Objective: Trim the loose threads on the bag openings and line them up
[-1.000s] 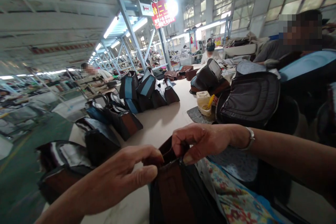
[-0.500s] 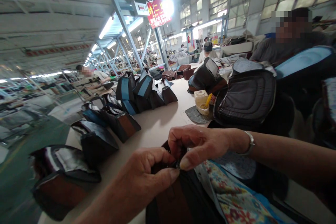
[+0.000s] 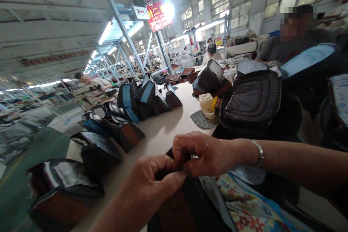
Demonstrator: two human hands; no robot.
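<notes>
A black sewn cover with a brown panel [image 3: 174, 212] lies below my hands at the bottom of the head view. My left hand [image 3: 153, 179] is closed, thumb and forefinger pinching the cover's top edge. Right beside it, my right hand [image 3: 208, 154] is closed too, fingers curled and thumb tip pressed on the same edge. The fingertips of both hands almost meet, and they hide the exact spot they grip. Floral cloth [image 3: 244, 203] shows under my right forearm, to the right of the cover.
Several similar covers [image 3: 65, 195] stand along the left of the pale table [image 3: 160, 127]. Ahead, a cut-open plastic container [image 3: 206, 105] with a yellow handle sits on a grey pad [image 3: 199, 119]. A large dark padded piece [image 3: 251, 98] stands at right, a person [image 3: 293, 40] behind it.
My right thumb has tucked in closer to its curled fingers at the cover's edge. Both hands stay on the cover; the whole view has shifted slightly.
</notes>
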